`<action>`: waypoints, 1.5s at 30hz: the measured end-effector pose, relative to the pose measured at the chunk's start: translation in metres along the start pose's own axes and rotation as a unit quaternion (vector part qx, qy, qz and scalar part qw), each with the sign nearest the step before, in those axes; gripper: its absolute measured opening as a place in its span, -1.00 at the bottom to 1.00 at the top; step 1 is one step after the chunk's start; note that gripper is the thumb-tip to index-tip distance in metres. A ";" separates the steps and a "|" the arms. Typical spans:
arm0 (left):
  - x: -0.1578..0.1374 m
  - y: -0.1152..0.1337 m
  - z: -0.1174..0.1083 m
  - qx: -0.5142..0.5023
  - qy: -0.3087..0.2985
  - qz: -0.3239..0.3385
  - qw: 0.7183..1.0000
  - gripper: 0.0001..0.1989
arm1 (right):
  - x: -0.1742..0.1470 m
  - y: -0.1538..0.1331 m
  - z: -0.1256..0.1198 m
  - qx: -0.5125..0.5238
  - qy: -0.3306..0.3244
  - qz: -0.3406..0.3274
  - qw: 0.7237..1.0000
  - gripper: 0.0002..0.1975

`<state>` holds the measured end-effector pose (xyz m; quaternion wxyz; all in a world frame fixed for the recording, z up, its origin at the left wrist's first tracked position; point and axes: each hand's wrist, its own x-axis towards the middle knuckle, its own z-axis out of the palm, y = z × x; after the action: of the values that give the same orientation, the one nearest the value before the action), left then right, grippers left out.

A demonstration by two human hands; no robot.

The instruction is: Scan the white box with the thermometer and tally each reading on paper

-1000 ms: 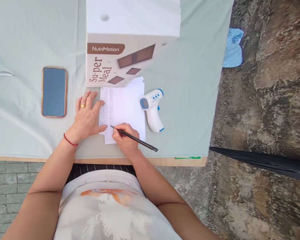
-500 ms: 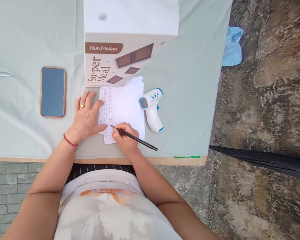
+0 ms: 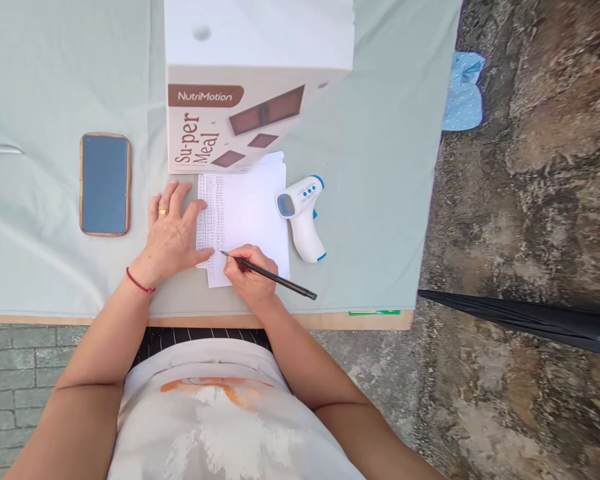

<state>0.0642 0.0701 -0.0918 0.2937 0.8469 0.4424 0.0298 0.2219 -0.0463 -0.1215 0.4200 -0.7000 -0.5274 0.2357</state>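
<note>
A black pen (image 3: 280, 279) is pinched in my right hand (image 3: 253, 277), its tip on or just above the white paper (image 3: 257, 220). Columns of small handwriting cover the paper's left side; the rest of the visible sheet is blank. My left hand (image 3: 173, 233) lies with fingers spread, thumb and index fingertip on the sheet's left edge. Behind the paper, overlapping its top, stands a white NutriMotion box (image 3: 200, 133) with brown pictures. A white and blue infrared thermometer (image 3: 304, 217) rests just right of the paper.
A smartphone (image 3: 105, 183) with a dark screen and brown case lies left of my left hand. Pale green cloth (image 3: 380, 200) covers the table, whose wooden edge (image 3: 330, 321) shows in front. To the right are a blue dotted cloth (image 3: 464, 93) and a black strip (image 3: 520, 320) beside a rough stone surface.
The pen's back end has tilted very slightly upward. The whole view has shifted a little; the left hand keeps its place on the paper.
</note>
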 end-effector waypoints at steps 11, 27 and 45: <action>0.000 0.002 -0.002 0.011 -0.006 -0.002 1.000 -0.25 | -0.001 0.000 0.004 -0.008 0.036 -0.014 0.999 -0.91; 0.001 0.001 -0.002 0.003 -0.011 -0.005 1.000 -0.24 | 0.000 0.002 0.002 -0.003 0.057 -0.030 0.998 -0.90; 0.028 -0.050 0.010 -0.265 0.225 -0.059 0.936 -0.40 | 0.021 0.026 -0.018 -0.140 0.026 -0.196 0.970 -0.68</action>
<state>0.0479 0.1087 -0.1315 0.4010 0.6819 0.5222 0.3186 0.2567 -0.0351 -0.1312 0.3692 -0.6408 -0.6709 0.0547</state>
